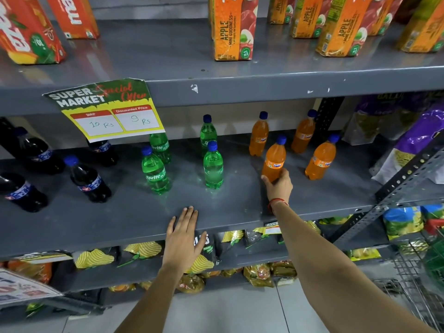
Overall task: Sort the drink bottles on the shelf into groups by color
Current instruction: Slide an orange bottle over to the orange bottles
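On the grey middle shelf (125, 217) stand small bottles with blue caps. Several dark cola bottles (90, 180) are at the left. Several green Sprite bottles (155, 173) stand in the middle, one more green bottle (213, 168) to their right. Several orange Fanta bottles (320, 159) stand at the right. My right hand (278, 185) grips the base of one upright orange Fanta bottle (274, 161) resting on the shelf. My left hand (183, 236) lies flat on the shelf's front edge, fingers apart, holding nothing.
A yellow price sign (108, 109) hangs from the upper shelf and hides the tops of two bottles behind it. Juice cartons (231, 27) stand above. Snack packets (95, 258) fill the lower shelf. Purple bags (415, 143) and a slanted metal brace (408, 174) crowd the right end.
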A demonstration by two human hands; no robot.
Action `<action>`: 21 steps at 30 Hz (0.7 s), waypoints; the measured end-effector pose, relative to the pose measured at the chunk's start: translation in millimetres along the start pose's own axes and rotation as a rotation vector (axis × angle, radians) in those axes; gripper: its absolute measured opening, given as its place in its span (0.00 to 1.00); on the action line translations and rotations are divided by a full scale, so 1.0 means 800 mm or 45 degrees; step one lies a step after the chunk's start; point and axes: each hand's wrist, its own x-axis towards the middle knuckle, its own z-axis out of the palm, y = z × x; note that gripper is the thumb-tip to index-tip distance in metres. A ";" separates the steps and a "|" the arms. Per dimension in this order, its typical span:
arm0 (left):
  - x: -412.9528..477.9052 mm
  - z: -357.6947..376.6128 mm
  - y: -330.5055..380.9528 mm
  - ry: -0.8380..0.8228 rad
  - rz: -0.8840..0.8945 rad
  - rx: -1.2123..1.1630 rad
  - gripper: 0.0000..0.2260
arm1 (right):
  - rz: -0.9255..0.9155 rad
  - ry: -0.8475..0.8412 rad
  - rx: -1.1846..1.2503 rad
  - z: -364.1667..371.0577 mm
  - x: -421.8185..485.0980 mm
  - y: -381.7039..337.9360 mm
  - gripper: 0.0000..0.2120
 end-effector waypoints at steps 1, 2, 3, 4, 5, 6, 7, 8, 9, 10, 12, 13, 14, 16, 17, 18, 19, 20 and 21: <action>0.000 0.000 -0.001 -0.002 0.007 -0.007 0.29 | 0.014 0.004 0.004 0.000 -0.002 0.000 0.28; -0.001 -0.001 -0.003 -0.005 0.016 -0.019 0.29 | 0.038 0.021 0.011 0.000 -0.006 -0.002 0.31; -0.001 -0.003 -0.006 -0.008 0.026 -0.037 0.29 | 0.068 0.058 0.020 0.000 -0.011 -0.003 0.33; -0.002 -0.005 -0.009 -0.005 0.033 -0.057 0.28 | 0.085 0.114 0.034 0.002 -0.020 -0.004 0.33; -0.004 -0.008 -0.015 0.004 0.028 -0.076 0.28 | 0.077 0.172 0.057 0.006 -0.032 -0.006 0.30; -0.006 -0.011 -0.022 0.019 0.014 -0.095 0.27 | 0.049 0.218 0.097 0.013 -0.047 -0.006 0.25; -0.009 -0.015 -0.030 0.031 -0.006 -0.108 0.27 | 0.011 0.243 0.148 0.022 -0.065 -0.006 0.20; -0.013 -0.019 -0.041 0.043 -0.027 -0.112 0.27 | -0.032 0.243 0.196 0.032 -0.085 -0.007 0.17; -0.016 -0.024 -0.052 0.057 -0.046 -0.110 0.26 | -0.071 0.215 0.233 0.044 -0.104 -0.008 0.14; -0.019 -0.030 -0.066 0.073 -0.071 -0.108 0.26 | -0.101 0.159 0.262 0.057 -0.124 -0.012 0.13; -0.027 -0.043 -0.094 0.087 -0.135 -0.098 0.26 | -0.165 0.002 0.281 0.087 -0.159 -0.027 0.11; -0.030 -0.049 -0.105 0.089 -0.164 -0.090 0.26 | -0.223 -0.067 0.271 0.101 -0.172 -0.036 0.11; -0.036 -0.055 -0.119 0.088 -0.196 -0.080 0.26 | -0.293 -0.133 0.255 0.116 -0.185 -0.046 0.10; -0.048 -0.062 -0.144 0.082 -0.253 -0.062 0.27 | -0.423 -0.288 0.214 0.143 -0.207 -0.071 0.10; -0.056 -0.066 -0.157 0.076 -0.278 -0.052 0.28 | -0.483 -0.375 0.176 0.159 -0.218 -0.085 0.10; -0.063 -0.068 -0.168 0.074 -0.292 -0.042 0.30 | -0.540 -0.458 0.132 0.172 -0.226 -0.098 0.11; -0.070 -0.069 -0.180 0.076 -0.307 -0.039 0.33 | -0.592 -0.534 0.094 0.187 -0.234 -0.111 0.11; -0.077 -0.071 -0.192 0.079 -0.327 -0.041 0.34 | -0.637 -0.599 0.067 0.203 -0.243 -0.123 0.11; -0.082 -0.072 -0.200 0.078 -0.346 -0.053 0.35 | -0.672 -0.649 0.049 0.216 -0.250 -0.133 0.11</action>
